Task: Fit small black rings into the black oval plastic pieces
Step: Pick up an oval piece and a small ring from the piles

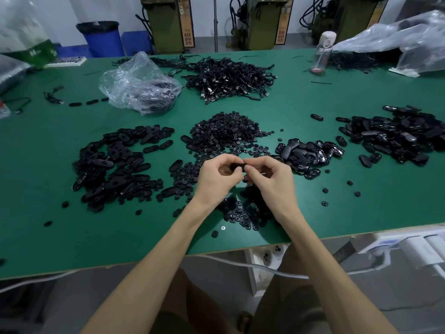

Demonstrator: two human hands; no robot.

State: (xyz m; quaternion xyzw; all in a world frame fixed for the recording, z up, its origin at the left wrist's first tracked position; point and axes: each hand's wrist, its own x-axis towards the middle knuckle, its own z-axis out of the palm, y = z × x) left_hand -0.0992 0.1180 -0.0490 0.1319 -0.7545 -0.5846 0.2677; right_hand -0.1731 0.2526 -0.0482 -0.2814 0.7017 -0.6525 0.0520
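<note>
Two hands meet above the near middle of the table.

- Left hand (218, 175) and right hand (269, 177): fingers curled, both pinching one black oval piece (237, 167) by its ends and holding it clear of the surface. Whether a ring sits in it cannot be told.
- Table (72, 242): flat, matte green mat. The near edge runs straight across, slanting up to the right, and both forearms cross it.
- Heap of small rings (226, 131): round, dull black, lying just beyond the hands. A thinner scatter (238, 213) lies beneath the wrists and reaches close to the near edge.
- Left pile of oval pieces (113, 169): matte, flat, elongated with rounded ends.
- Right pile of shells (308, 154): glossy and rounded. A larger glossy pile (397, 136) lies further right, running out of view.
- Open room: bare mat at front left, between the left pile and the near edge. Bare mat also at front right, dotted with a few stray rings (325, 190).
- Far side: tangled cable heap (231, 78), crumpled clear plastic bag (137, 85), and an upright translucent bottle (322, 54).
</note>
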